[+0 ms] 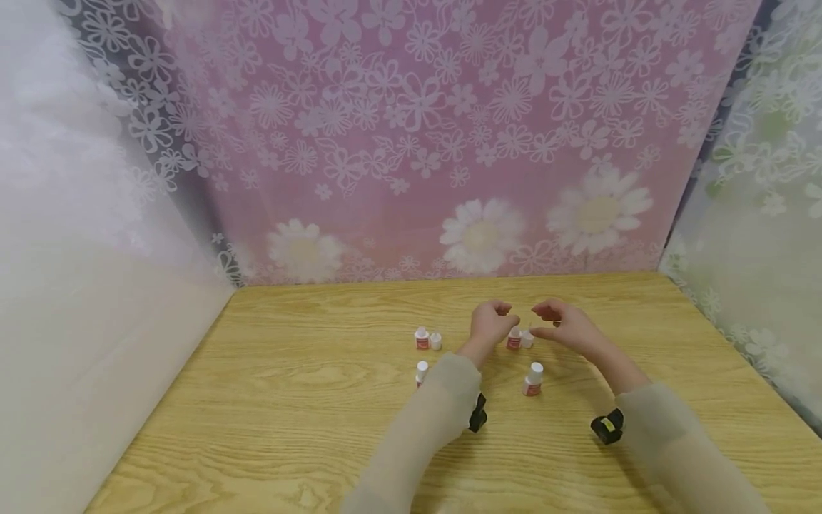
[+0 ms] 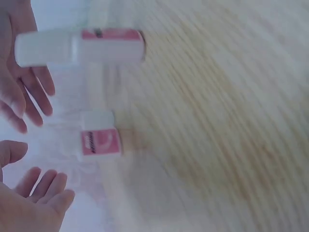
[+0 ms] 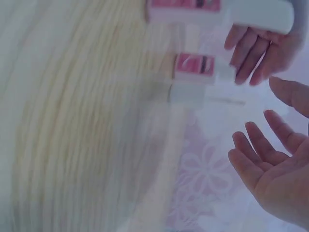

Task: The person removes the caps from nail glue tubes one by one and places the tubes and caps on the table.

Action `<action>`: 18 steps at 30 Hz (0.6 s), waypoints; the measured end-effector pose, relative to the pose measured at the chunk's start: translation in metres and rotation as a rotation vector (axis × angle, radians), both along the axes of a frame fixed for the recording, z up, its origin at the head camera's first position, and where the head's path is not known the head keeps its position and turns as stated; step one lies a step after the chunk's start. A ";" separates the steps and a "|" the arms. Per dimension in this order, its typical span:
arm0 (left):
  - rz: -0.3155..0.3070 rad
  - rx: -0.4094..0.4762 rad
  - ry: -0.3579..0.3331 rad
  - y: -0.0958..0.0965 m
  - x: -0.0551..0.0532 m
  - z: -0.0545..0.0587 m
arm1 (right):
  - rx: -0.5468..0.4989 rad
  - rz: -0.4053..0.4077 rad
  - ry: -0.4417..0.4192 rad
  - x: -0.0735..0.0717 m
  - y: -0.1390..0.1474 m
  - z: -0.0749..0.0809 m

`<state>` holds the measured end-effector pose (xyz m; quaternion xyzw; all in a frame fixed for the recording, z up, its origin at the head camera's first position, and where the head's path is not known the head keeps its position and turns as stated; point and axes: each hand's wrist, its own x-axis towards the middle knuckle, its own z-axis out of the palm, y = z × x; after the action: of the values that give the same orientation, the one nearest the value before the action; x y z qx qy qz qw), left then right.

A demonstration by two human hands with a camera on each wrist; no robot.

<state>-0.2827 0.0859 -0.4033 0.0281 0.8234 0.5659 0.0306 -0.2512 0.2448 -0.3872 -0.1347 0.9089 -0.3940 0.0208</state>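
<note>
Both hands hover at the back right of the table, either side of a small open white bottle with a pink label [image 1: 514,340]. My left hand [image 1: 491,327] is left of it, fingers loosely bent and holding nothing. On the other side is my right hand [image 1: 568,330], its thumb and fingers spread apart. Beside the bottle a white cap [image 1: 527,339] stands upside down; the right wrist view shows a thin stem [image 3: 226,100] rising from it. Closer to me stands a similar bottle [image 1: 532,384] with its tall white cap on.
Further left, another open bottle [image 1: 422,338] has its white cap [image 1: 436,341] beside it. A capped bottle [image 1: 422,368] in front is partly hidden by my left sleeve [image 1: 427,414]. Flowered curtains [image 1: 411,143] enclose the wooden table [image 1: 289,428] at back and sides.
</note>
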 end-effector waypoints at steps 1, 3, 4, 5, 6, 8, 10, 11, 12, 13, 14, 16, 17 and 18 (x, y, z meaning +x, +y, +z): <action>0.005 0.008 0.011 0.000 0.002 0.002 | -0.009 -0.003 0.005 0.002 -0.001 0.001; 0.006 0.028 0.027 0.000 0.005 0.006 | -0.017 -0.010 0.020 0.006 -0.004 0.004; 0.000 0.040 0.037 -0.001 0.007 0.009 | -0.022 -0.012 0.029 0.008 -0.005 0.006; -0.006 0.052 0.050 -0.001 0.008 0.011 | -0.025 -0.015 0.040 0.010 -0.006 0.007; -0.015 0.063 0.059 -0.001 0.010 0.013 | -0.028 -0.017 0.053 0.013 -0.007 0.009; -0.036 0.071 0.077 -0.002 0.013 0.016 | -0.038 -0.019 0.073 0.016 -0.009 0.011; -0.060 0.073 0.085 -0.004 0.015 0.019 | -0.056 -0.012 0.090 0.019 -0.011 0.012; -0.070 0.071 0.085 -0.006 0.016 0.021 | -0.063 -0.009 0.097 0.020 -0.013 0.013; -0.081 0.070 0.084 -0.007 0.018 0.023 | -0.071 -0.006 0.104 0.022 -0.014 0.013; -0.093 0.069 0.084 -0.008 0.019 0.024 | -0.079 -0.002 0.108 0.023 -0.015 0.014; -0.106 0.071 0.084 -0.010 0.020 0.026 | -0.086 0.002 0.111 0.024 -0.017 0.014; -0.130 0.076 0.083 -0.013 0.023 0.029 | -0.096 0.010 0.118 0.027 -0.019 0.015; -0.142 0.078 0.084 -0.015 0.024 0.030 | -0.098 0.013 0.122 0.028 -0.021 0.015; -0.153 0.082 0.086 -0.016 0.025 0.031 | -0.099 0.018 0.125 0.030 -0.022 0.015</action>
<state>-0.2574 0.0696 -0.3726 0.1162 0.7956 0.5935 0.0371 -0.2216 0.2231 -0.3720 -0.1681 0.8867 -0.4290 -0.0394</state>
